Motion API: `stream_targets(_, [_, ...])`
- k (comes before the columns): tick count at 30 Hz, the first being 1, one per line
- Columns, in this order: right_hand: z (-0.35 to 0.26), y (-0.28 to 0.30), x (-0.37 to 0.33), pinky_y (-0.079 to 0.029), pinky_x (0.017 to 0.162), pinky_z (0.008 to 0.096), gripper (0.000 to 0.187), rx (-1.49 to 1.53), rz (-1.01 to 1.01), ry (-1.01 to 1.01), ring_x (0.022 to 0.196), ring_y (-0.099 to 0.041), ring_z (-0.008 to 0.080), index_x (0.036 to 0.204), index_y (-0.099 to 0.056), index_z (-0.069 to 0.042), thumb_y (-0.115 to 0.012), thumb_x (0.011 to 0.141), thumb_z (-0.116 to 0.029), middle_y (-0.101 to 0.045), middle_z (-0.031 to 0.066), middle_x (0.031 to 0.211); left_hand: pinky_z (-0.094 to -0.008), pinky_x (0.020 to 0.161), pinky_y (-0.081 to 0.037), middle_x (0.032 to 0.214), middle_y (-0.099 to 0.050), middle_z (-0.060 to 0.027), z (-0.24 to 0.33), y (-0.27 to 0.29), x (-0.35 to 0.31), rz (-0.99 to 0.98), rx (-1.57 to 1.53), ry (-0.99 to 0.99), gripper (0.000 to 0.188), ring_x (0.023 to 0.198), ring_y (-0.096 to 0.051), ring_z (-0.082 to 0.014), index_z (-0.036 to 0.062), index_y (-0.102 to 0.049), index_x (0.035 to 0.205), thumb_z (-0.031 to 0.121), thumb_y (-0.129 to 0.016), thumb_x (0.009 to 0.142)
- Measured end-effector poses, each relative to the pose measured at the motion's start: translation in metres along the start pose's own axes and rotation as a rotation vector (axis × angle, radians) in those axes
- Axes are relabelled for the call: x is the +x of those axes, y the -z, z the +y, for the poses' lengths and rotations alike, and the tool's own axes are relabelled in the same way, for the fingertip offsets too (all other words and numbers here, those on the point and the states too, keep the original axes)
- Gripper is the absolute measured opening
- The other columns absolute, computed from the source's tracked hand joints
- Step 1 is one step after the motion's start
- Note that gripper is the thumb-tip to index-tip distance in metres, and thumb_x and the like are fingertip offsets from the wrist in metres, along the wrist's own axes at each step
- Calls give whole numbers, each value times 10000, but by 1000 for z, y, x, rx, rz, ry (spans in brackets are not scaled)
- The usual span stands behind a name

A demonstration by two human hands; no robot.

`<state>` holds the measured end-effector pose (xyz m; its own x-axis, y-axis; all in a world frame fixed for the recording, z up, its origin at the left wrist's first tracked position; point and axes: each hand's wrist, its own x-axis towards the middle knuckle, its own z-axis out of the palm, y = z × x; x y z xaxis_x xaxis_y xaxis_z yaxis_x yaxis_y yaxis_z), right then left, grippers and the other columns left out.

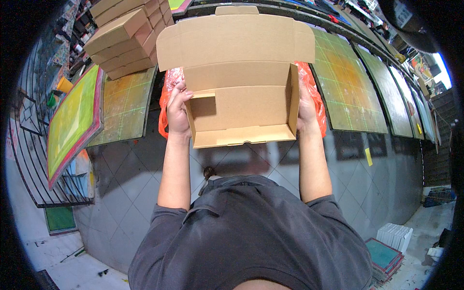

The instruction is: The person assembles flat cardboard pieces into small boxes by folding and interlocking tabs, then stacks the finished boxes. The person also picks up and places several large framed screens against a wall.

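Note:
A brown cardboard mailer box [249,106] is between my hands, its lid [237,41] folded back away from me and its inside bare. My left hand [178,111] grips the left side wall, with fingers curled over its top edge. Next to those fingers a small flap [204,96] juts into the box. My right hand [306,107] presses the outside of the right wall; some of its fingers are hidden behind the cardboard. Behind the box, an orange-red plastic bag [315,99] shows on both sides.
Several closed cardboard boxes [123,41] are stacked at the far left. Stained boards with green grid lines [350,79] line the bench. A yellow-green framed screen [72,123] leans at left by a black metal rack [29,159]. Teal framed panels [384,253] lie at lower right.

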<state>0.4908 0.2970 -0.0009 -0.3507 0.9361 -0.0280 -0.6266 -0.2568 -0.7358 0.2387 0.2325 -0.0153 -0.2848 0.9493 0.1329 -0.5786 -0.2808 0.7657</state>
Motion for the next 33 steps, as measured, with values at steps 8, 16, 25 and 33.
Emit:
stream_targets(8, [5,7,-2,-463,758,318,372,-149,-29,47,858,-567,184,1106,-468,-14,-531,758,-127,-564,105,994,-301,842,-401,1017,-532,-124,-2,1,-2,-21,-12,-2,369,941,-522,-185,-15,-428,1099,79,-453,743])
stream_targets(16, [12,16,2,-441,797,323,322,-72,-19,112,900,-556,209,1053,-513,-1,-490,768,-148,-576,120,983,-303,824,-408,949,-557,-85,-10,9,-2,-41,-57,-40,215,892,-527,-172,25,-504,968,55,-453,762])
stream_targets(25, [1,18,-15,-456,819,307,784,227,-453,85,932,-562,249,1164,-401,92,-301,820,-605,-538,185,1086,-325,842,-395,935,-546,-181,4,7,-17,-46,-295,96,703,891,-516,-242,-44,-506,848,617,-271,802])
stream_targets(33, [14,49,35,-379,896,324,360,4,90,412,1024,-496,232,994,-539,47,-344,869,-228,-526,150,1126,-275,786,-419,963,-559,-118,-10,34,47,-303,-386,-33,396,877,-530,-191,-56,-490,1026,254,-388,803])
